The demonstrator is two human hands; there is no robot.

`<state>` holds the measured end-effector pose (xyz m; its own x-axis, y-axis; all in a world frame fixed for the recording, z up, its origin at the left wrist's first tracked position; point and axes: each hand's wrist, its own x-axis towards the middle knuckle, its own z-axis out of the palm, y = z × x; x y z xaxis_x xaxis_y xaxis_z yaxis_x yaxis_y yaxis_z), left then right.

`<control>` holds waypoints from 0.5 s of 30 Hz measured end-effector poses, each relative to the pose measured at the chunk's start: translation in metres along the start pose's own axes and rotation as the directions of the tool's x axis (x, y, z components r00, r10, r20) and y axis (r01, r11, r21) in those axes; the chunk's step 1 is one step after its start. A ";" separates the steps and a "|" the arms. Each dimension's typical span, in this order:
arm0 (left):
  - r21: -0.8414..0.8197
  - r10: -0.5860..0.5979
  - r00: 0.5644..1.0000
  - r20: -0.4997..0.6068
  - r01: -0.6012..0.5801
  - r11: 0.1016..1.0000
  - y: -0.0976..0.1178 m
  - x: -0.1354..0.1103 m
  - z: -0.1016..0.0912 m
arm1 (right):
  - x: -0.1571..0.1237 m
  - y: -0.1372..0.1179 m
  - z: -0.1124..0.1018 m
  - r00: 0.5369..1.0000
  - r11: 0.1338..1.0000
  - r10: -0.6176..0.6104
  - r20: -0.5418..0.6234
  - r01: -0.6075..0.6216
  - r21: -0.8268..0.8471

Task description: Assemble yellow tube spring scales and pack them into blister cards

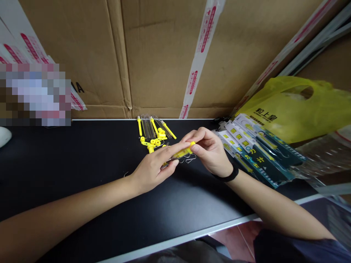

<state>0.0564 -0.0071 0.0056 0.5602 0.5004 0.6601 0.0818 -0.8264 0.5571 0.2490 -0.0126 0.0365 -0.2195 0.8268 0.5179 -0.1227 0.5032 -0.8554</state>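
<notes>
My left hand (153,166) is closed around a tubular spring scale (179,153) with a clear body and yellow parts inside, tilted up to the right. At its upper right end, the thumb and fingers of my right hand (210,149) pinch the yellow end cap (192,144). Part of the tube is hidden behind my left fingers. Just beyond my hands lie loose yellow caps and rings (154,142), with thin metal hooks (189,158) partly showing beside them. Behind these, several clear tubes (148,128) and yellow rods (168,130) lie side by side.
Packaged spring scales (252,153) are stacked on the right of the black table (82,219). A yellow plastic bag (296,109) stands behind them. Large taped cardboard boxes (164,54) rise along the back edge. A white rounded object (4,136) sits at far left.
</notes>
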 end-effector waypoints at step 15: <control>0.024 0.049 0.994 -0.093 -0.047 0.999 -0.008 -0.004 -0.001 | -0.003 -0.009 0.000 0.993 0.986 -0.034 0.115 0.052 -0.161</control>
<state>0.0526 -0.0023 -0.0015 0.4840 0.4813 0.7308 0.0752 -0.8550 0.5132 0.2511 -0.0196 0.0424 -0.3251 0.7751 0.5419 0.0232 0.5793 -0.8148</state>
